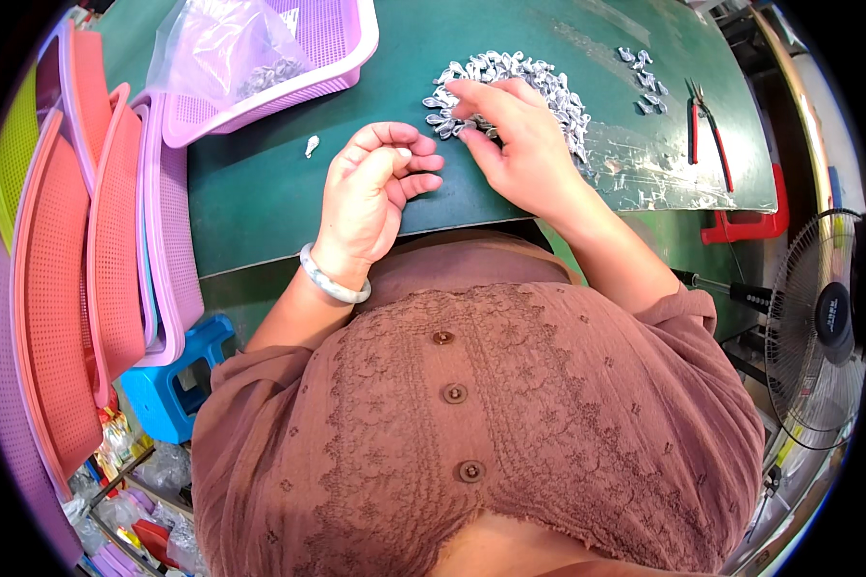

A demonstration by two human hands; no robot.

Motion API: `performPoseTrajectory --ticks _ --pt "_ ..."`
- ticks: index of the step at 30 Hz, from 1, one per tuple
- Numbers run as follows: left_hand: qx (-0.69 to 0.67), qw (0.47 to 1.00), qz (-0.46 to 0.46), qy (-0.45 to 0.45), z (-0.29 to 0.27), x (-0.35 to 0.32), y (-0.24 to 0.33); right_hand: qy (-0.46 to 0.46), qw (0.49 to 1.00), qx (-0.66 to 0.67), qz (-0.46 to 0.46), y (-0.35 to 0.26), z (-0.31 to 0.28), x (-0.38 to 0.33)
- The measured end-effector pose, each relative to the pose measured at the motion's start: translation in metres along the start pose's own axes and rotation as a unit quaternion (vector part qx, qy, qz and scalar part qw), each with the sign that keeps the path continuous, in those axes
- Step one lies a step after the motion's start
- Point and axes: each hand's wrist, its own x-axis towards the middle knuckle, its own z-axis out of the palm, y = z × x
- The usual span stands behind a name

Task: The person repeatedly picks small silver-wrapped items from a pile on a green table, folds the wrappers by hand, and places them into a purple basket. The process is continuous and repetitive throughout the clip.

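My left hand point(368, 188) is over the near part of the green table point(260, 202), with a pale bracelet on its wrist. Its fingers are curled, and the thumb presses toward the index finger; whatever may be between them is hidden. My right hand point(524, 144) reaches over a pile of small grey-white looped pieces point(563, 111). The thumb and fingers of that hand are apart at the pile's left side, with no piece visibly gripped. One loose pale piece point(312, 146) lies to the left of my left hand.
A lilac basket point(351, 67) at the back left holds a clear plastic bag point(212, 48) and grey pieces. Red-handled pliers point(712, 144) and several separate grey pieces point(645, 77) lie at right. Stacked baskets point(53, 288), a blue stool point(168, 385) and a fan point(813, 327) flank me.
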Motion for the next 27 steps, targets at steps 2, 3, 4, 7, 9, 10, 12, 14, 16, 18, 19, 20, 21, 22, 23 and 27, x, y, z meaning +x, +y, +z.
performPoseTrajectory --ticks 2,3,4,7,9,10,12,14,16,18,19,20,21,22,23,27 --pt "0.011 1.0 -0.014 0.002 -0.001 0.001 0.001 -0.018 0.999 -0.041 -0.028 0.002 0.005 0.004" --pt "0.016 1.0 -0.02 0.004 -0.002 0.002 0.002 -0.03 0.997 -0.056 -0.038 0.003 0.007 0.005" --pt "0.019 1.0 -0.024 0.008 -0.001 0.001 0.003 -0.041 0.996 -0.07 -0.049 0.003 0.008 0.006" --pt "0.027 0.999 -0.033 0.015 0.001 0.001 0.003 -0.048 0.999 -0.011 -0.008 0.003 0.008 0.005" --pt "0.034 0.999 -0.033 0.011 0.0 0.001 0.002 -0.04 0.998 0.049 0.021 0.002 0.006 0.004" --pt "0.038 0.999 -0.032 0.012 0.001 0.001 0.002 -0.03 0.996 0.08 0.032 0.001 0.004 0.004" --pt "0.047 0.998 -0.03 0.015 0.003 0.0 0.002 -0.021 0.979 0.19 0.076 0.0 0.003 0.004" --pt "0.045 0.998 -0.033 0.01 0.004 0.0 0.002 -0.019 0.93 0.338 0.139 -0.001 0.003 0.002" --pt "0.044 0.998 -0.034 0.004 0.006 -0.001 0.002 -0.032 0.882 0.431 0.191 -0.005 -0.002 0.002" --pt "0.044 0.999 -0.033 -0.002 0.009 -0.004 0.004 -0.029 0.837 0.503 0.212 -0.007 -0.004 0.001" --pt "0.044 0.999 -0.03 -0.007 0.01 -0.005 0.005 -0.03 0.83 0.518 0.206 -0.007 -0.004 0.001" --pt "0.044 0.999 -0.028 -0.012 0.011 -0.006 0.006 -0.031 0.822 0.533 0.199 -0.007 -0.004 0.0" --pt "0.045 0.999 -0.025 -0.017 0.012 -0.007 0.007 -0.032 0.814 0.547 0.193 -0.006 -0.004 0.0" --pt "0.046 0.998 -0.023 -0.021 0.014 -0.007 0.007 -0.033 0.812 0.551 0.19 -0.006 -0.003 -0.001" --pt "0.046 0.998 -0.021 -0.024 0.016 -0.008 0.008 -0.033 0.811 0.554 0.188 -0.005 -0.002 -0.002" --pt "0.069 0.997 -0.02 -0.027 0.02 -0.012 0.011 -0.027 0.816 0.551 0.172 -0.007 -0.002 -0.003"
